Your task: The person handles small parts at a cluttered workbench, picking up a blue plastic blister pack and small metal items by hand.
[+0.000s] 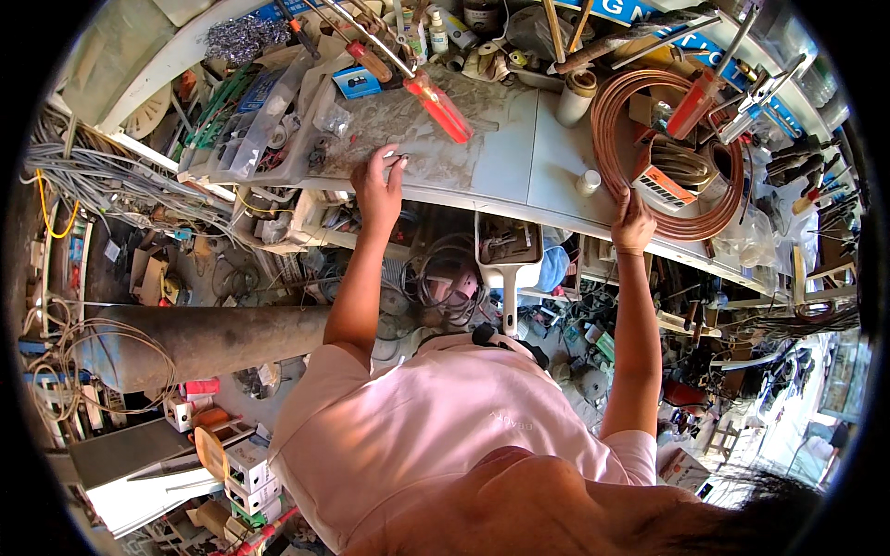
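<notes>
My left hand [377, 190] is raised over the front edge of the workbench [505, 153], thumb and forefinger pinched around a small, thin, dark piece too small to name. Farther right, my right hand [634, 222] has its fingers closed at the near left edge of a coil of copper tubing [607, 120], which lies on the bench. A small white bottle [588, 183] stands just left of that hand. Inside the coil sits an orange and white box [665, 185]. Beyond my left hand are a clear plastic organizer tray [243, 153] and a small blue box [357, 82].
Red-handled screwdrivers [439, 108] hang over the bench's far side. A white jar [577, 98] stands left of the coil. Beneath the bench edge is a white long-handled scoop-like container [508, 275]. A large metal cylinder [222, 338] lies at left, and cable bundles [102, 171] hang above it.
</notes>
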